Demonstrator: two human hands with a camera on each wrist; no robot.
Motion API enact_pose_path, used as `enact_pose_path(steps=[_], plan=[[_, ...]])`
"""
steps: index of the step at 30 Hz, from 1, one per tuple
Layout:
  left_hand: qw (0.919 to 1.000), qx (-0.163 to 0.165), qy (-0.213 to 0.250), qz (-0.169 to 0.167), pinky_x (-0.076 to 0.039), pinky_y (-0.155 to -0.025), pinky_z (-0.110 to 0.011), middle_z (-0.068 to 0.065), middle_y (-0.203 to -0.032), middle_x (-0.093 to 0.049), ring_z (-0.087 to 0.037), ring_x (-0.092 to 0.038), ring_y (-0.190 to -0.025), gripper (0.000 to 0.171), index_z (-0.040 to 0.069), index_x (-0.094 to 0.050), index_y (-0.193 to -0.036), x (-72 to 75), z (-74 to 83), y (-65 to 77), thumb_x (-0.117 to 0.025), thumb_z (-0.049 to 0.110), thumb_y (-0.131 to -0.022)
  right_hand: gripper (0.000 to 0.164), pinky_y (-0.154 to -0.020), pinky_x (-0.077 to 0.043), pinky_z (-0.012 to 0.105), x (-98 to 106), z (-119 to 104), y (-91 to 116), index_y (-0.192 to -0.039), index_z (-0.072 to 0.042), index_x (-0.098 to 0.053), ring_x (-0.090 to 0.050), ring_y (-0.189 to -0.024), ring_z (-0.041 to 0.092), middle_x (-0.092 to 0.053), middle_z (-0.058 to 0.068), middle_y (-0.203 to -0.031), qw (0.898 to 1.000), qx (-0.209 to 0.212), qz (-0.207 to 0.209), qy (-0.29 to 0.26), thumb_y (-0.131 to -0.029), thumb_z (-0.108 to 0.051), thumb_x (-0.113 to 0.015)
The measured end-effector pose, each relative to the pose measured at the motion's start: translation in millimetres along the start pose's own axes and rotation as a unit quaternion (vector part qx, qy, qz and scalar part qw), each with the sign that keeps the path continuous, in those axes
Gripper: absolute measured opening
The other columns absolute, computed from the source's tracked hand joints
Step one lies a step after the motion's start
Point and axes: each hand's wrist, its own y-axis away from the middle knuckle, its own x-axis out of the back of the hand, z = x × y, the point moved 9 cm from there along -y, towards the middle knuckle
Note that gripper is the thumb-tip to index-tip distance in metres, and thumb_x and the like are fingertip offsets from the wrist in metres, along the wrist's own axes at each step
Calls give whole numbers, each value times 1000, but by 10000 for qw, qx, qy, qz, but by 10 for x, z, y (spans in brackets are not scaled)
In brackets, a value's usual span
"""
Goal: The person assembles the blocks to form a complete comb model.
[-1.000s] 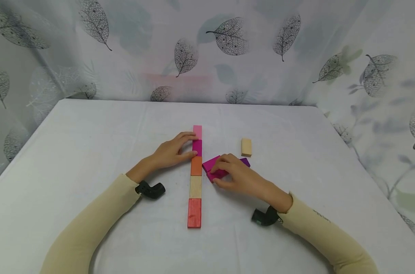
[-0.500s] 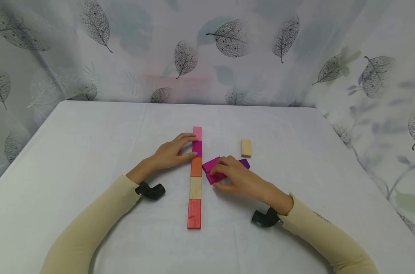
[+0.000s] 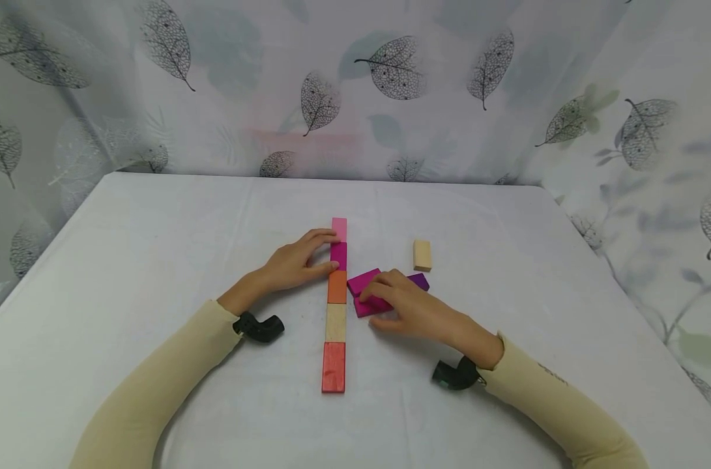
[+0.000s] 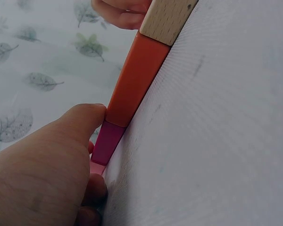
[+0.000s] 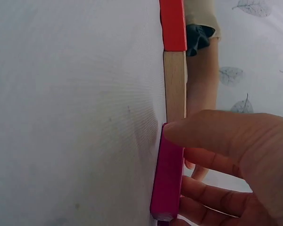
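Observation:
A straight row of flat blocks runs away from me: red (image 3: pixel 333 368), plain wood (image 3: pixel 335 323), orange (image 3: pixel 337 287), magenta (image 3: pixel 339 258) and pink (image 3: pixel 339 225). My left hand (image 3: pixel 290 264) rests at its far left side, thumb tip at the magenta block, fingertips on the pink one. Right of the row, two more magenta blocks (image 3: pixel 363 281) lie slanted side by side. My right hand (image 3: pixel 410 303) is over them, fingertips on the nearer magenta block (image 5: pixel 169 176), thumb apart from it in the head view. A purple block (image 3: pixel 418 281) is partly hidden behind this hand.
A pale wooden block (image 3: pixel 422 255) lies alone beyond the right hand. Everything rests on a white-covered table (image 3: pixel 185 221). A leaf-printed cloth (image 3: pixel 226 98) hangs behind and at the sides. Dark cameras (image 3: pixel 261 327) are strapped at both wrists.
My right thumb has drawn back a little from the near edge of the slanted magenta block. The left hand and the row of blocks stay where they were.

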Motion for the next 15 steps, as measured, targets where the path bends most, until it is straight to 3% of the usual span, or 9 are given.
enact_pose_path(steps=[15], plan=[[10000,2,-24,9,-40,-67,-33,-4,-153,-36,-14,-48,-71,56,17,-45,-144,-5,-5,-5,-62,37,-94,31,-92,-50,34,-40,35,-32,-116,-10,-66,-54,-112,21,-63,5,-118,9997,-95,-200,-71,-86,-12,-74]])
